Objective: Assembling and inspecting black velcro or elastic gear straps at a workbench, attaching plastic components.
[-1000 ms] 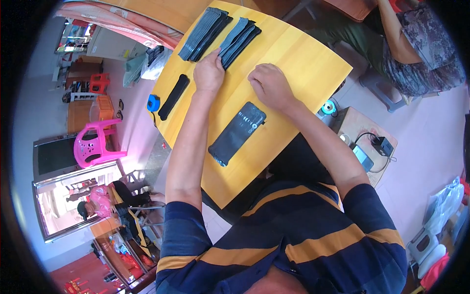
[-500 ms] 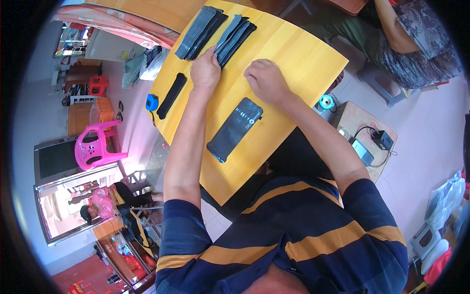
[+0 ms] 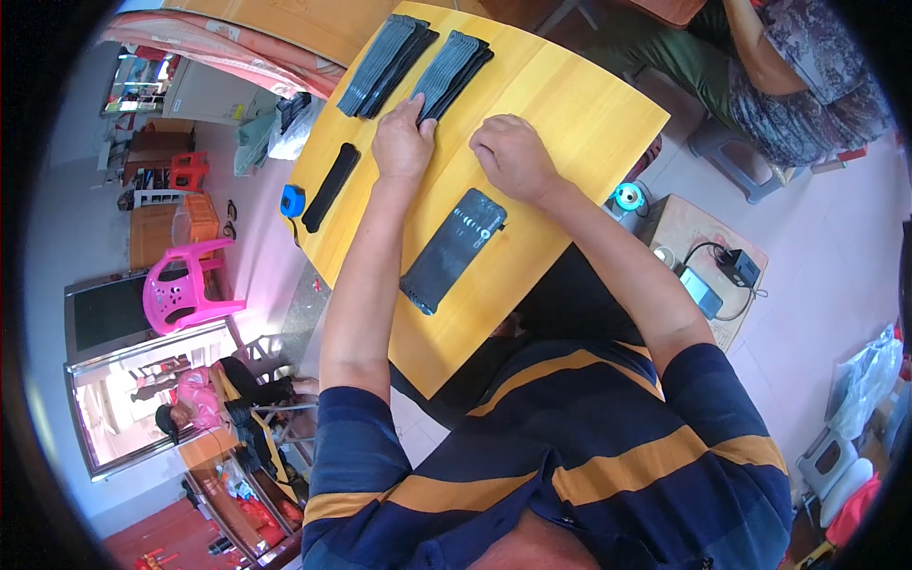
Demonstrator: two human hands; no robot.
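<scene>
At the far side of the yellow table, two neat piles of dark grey, ribbed, flat cloth strips lie side by side. My left hand grips the near end of the right pile, thumb on one side and fingers on the other. Just left of it is the other pile. My right hand rests curled on the table, nothing showing in it. Between my forearms lies a flat black cloth piece with white print. A narrow folded black strip lies left of my left forearm.
A blue tape measure sits at the table's left edge. Right of the table, a low stand holds a black adapter and cables. Another person sits at the far right. A pink chair stands on the left.
My left hand has shifted slightly at the pile's near end, its thumb now showing on the right side. The right pile's strips look more evenly gathered. My right hand has barely moved.
</scene>
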